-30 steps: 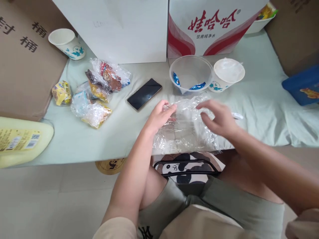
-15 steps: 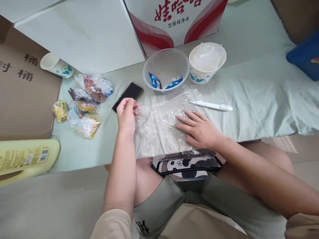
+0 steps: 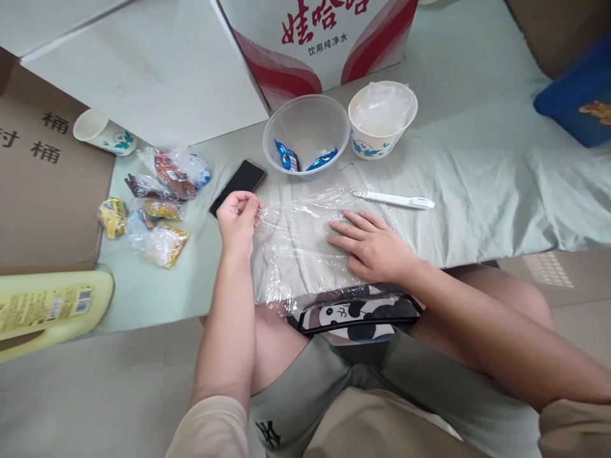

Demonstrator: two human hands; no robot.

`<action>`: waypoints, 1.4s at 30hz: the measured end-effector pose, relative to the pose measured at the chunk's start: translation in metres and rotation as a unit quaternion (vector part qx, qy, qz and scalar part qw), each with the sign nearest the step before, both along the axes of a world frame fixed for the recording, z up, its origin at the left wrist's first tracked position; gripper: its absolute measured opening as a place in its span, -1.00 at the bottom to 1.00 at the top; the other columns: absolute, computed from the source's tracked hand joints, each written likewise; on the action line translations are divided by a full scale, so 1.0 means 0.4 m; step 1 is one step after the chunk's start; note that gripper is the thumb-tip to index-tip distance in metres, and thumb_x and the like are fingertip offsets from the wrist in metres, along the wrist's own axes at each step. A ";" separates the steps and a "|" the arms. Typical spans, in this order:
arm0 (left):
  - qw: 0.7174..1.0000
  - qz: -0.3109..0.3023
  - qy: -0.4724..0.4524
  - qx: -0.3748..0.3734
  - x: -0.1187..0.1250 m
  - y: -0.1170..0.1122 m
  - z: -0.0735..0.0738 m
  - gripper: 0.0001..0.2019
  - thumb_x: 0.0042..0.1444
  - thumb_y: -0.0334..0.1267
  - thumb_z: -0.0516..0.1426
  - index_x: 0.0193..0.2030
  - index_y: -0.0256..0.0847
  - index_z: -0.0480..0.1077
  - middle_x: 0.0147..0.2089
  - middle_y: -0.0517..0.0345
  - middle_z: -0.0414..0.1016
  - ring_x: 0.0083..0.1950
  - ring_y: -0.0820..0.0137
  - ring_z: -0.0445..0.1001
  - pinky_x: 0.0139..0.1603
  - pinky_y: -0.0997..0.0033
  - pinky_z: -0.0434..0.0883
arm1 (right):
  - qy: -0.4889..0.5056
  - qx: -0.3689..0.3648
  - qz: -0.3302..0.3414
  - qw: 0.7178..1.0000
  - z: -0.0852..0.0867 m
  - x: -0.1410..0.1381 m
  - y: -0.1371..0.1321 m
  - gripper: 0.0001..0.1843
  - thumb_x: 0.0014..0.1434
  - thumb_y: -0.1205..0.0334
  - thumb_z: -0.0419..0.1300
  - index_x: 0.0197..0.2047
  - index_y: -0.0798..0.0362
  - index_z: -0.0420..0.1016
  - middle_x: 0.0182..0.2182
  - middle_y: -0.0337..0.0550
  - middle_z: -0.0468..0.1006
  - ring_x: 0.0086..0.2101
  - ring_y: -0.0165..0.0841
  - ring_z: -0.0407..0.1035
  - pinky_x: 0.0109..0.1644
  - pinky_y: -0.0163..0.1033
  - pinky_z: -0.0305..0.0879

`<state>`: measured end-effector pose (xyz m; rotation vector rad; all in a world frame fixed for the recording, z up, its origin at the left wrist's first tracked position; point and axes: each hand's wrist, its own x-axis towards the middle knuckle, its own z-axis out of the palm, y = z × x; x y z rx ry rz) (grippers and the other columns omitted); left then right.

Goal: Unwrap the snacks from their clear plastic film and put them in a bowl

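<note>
A sheet of clear plastic wrap [image 3: 300,245] lies spread on the pale green cloth [image 3: 482,191] in front of me. My left hand [image 3: 238,219] pinches the wrap's left edge, fingers closed on it. My right hand [image 3: 372,245] lies flat on the wrap's right half, fingers stretched out and pressing it down. A white pen-like tool [image 3: 394,200] rests just beyond the right hand. A black phone [image 3: 237,186] lies right behind the left hand.
A clear plastic bowl [image 3: 306,132] holding blue sachets and a paper cup [image 3: 382,117] lined with plastic stand behind the wrap. Wrapped snacks [image 3: 160,207] lie at left, near another paper cup [image 3: 102,132]. Cardboard boxes [image 3: 329,38] line the back; a yellow bottle [image 3: 48,308] lies lower left.
The wrap has been pulled out flat. My left hand drew its edge to the left and my right hand settled flat on it. The view tilted down and shifted.
</note>
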<state>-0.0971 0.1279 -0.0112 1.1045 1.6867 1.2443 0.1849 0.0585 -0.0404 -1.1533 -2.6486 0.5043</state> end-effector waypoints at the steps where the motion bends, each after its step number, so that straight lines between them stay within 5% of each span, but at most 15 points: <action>1: 1.000 -0.006 -0.018 -0.013 -0.004 -0.003 0.006 -0.80 -0.01 -0.13 0.25 -0.32 -0.14 0.36 -0.45 0.25 0.47 -0.58 0.57 0.31 -0.63 0.60 0.13 | 0.002 0.003 -0.001 1.000 -0.001 0.000 0.000 -0.43 0.28 0.19 0.06 0.33 -0.02 0.47 0.40 -0.13 0.33 0.43 0.04 0.06 0.45 0.22 0.00; 8: 0.962 -0.212 -0.034 -0.166 -0.022 -0.041 0.035 -0.69 -0.16 -0.15 0.36 -0.27 -0.21 0.48 -0.35 0.05 0.61 -0.50 0.49 0.41 -0.63 0.58 0.14 | -0.005 0.019 0.000 1.000 0.018 -0.004 -0.012 -0.45 0.25 0.23 0.05 0.27 0.03 0.52 0.34 -0.04 0.41 0.23 0.07 0.25 0.18 0.17 0.18; 16: 0.980 -0.144 -0.110 -0.079 -0.049 -0.046 0.059 -0.71 -0.15 -0.10 0.28 -0.34 -0.12 0.31 -0.45 0.16 0.56 -0.58 0.44 0.49 -0.71 0.57 0.00 | 0.020 0.035 0.026 0.999 0.023 -0.009 -0.052 -0.57 0.31 0.24 0.06 0.15 -0.12 0.60 0.15 -0.15 0.56 0.09 -0.03 0.30 0.04 0.07 0.10; 21: 0.951 -0.229 -0.120 -0.167 -0.075 -0.046 0.061 -0.62 -0.06 0.07 0.22 -0.21 -0.14 0.38 -0.54 0.13 0.52 -0.67 0.36 0.46 -0.76 0.55 -0.06 | 0.056 0.042 0.044 0.997 0.021 -0.011 -0.047 -0.63 0.37 0.21 0.03 0.03 -0.10 0.65 0.06 -0.19 0.62 0.12 -0.06 0.33 0.08 0.05 0.08; 26: 0.966 -0.220 -0.027 -0.133 -0.039 -0.045 0.031 -0.76 0.01 -0.22 0.28 -0.16 -0.17 0.44 -0.19 0.04 0.65 -0.42 0.44 0.59 -0.54 0.58 0.35 | 0.111 0.047 0.050 0.991 0.019 0.004 -0.042 -0.58 0.42 0.08 0.00 -0.28 -0.08 0.66 -0.03 -0.24 0.67 0.09 -0.10 0.40 0.08 0.05 0.06; 30: 0.951 -0.261 0.010 -0.168 -0.012 -0.051 0.029 -0.81 0.19 -0.10 0.20 -0.23 -0.18 0.50 -0.38 0.06 0.62 -0.60 0.49 0.39 -0.57 0.50 0.31 | 0.137 0.030 0.063 0.988 0.012 0.008 -0.040 -0.50 0.44 0.11 -0.03 -0.42 -0.07 0.62 -0.02 -0.32 0.69 0.15 -0.13 0.43 0.15 0.06 0.05; 33: 0.914 -0.325 0.048 -0.238 0.003 -0.060 0.034 -0.71 0.24 -0.01 0.15 -0.29 -0.18 0.53 -0.55 0.11 0.50 -0.72 0.53 0.15 -0.69 0.48 0.04 | 0.118 0.030 0.045 0.992 0.009 0.000 -0.039 -0.54 0.45 0.13 0.01 -0.39 -0.04 0.63 -0.04 -0.26 0.70 0.12 -0.16 0.48 0.17 0.02 0.13; 35: 0.883 -0.380 0.081 -0.263 0.020 -0.070 0.033 -0.75 0.19 -0.05 0.20 -0.33 -0.18 0.53 -0.53 0.12 0.50 -0.67 0.51 0.20 -0.64 0.47 0.09 | 0.097 0.028 0.036 0.994 0.009 -0.007 -0.039 -0.62 0.43 0.14 0.04 -0.29 -0.02 0.65 -0.02 -0.19 0.69 0.13 -0.16 0.48 0.18 0.00 0.20; 38: 0.878 -0.400 0.152 -0.213 0.055 -0.093 0.031 -0.82 0.12 -0.11 0.25 -0.23 -0.15 0.53 -0.35 0.13 0.56 -0.45 0.44 0.40 -0.43 0.42 0.31 | 0.076 0.025 0.039 0.996 0.005 -0.014 -0.040 -0.70 0.39 0.19 0.07 0.01 -0.02 0.60 0.14 -0.11 0.61 0.25 -0.12 0.37 0.29 0.06 0.19; 42: 0.868 -0.392 0.269 -0.142 0.088 -0.121 0.033 -0.74 0.07 -0.09 0.28 -0.14 -0.14 0.49 -0.27 0.18 0.51 -0.35 0.43 0.38 -0.31 0.37 0.30 | 0.067 0.046 0.049 0.996 -0.011 -0.016 -0.043 -0.49 0.36 0.22 0.05 0.34 0.07 0.35 0.23 -0.03 0.53 0.37 -0.05 0.19 0.40 0.18 0.06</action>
